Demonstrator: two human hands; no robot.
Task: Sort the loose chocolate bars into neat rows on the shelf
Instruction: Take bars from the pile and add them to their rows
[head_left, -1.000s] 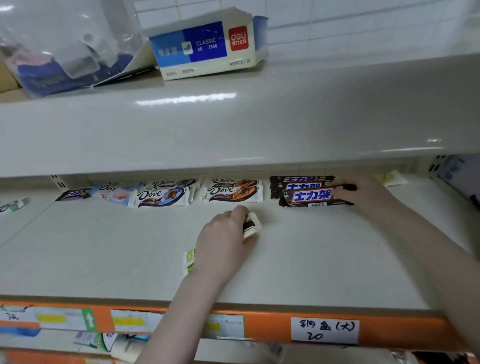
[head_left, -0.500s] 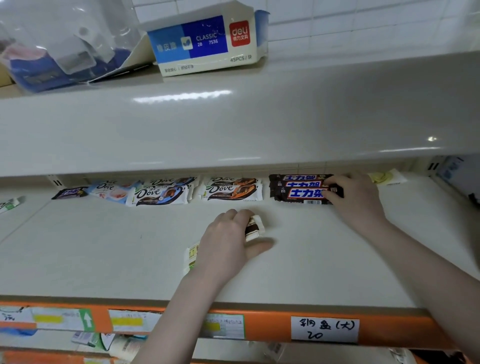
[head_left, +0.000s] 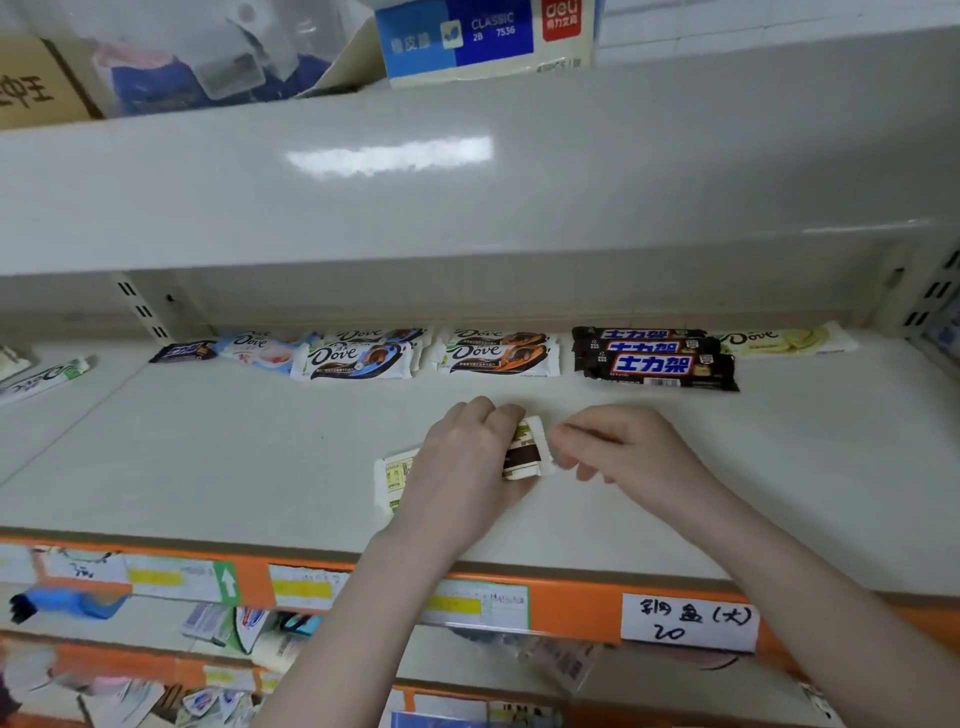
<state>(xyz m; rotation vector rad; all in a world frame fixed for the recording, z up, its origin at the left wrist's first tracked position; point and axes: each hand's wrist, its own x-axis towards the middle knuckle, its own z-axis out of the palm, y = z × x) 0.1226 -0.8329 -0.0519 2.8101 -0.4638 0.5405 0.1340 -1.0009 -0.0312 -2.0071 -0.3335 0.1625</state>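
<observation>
Broadly, the shelf (head_left: 208, 457) carries a back row of Dove bars (head_left: 358, 361) and dark bars (head_left: 657, 364). In front of that row, the left hand (head_left: 462, 467) grips a white-wrapped bar (head_left: 524, 452); the right hand (head_left: 623, 447) pinches the bar's right end.

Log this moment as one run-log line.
left hand: grips white bar | right hand: pinches its end | brown bars: stacked at back
</observation>
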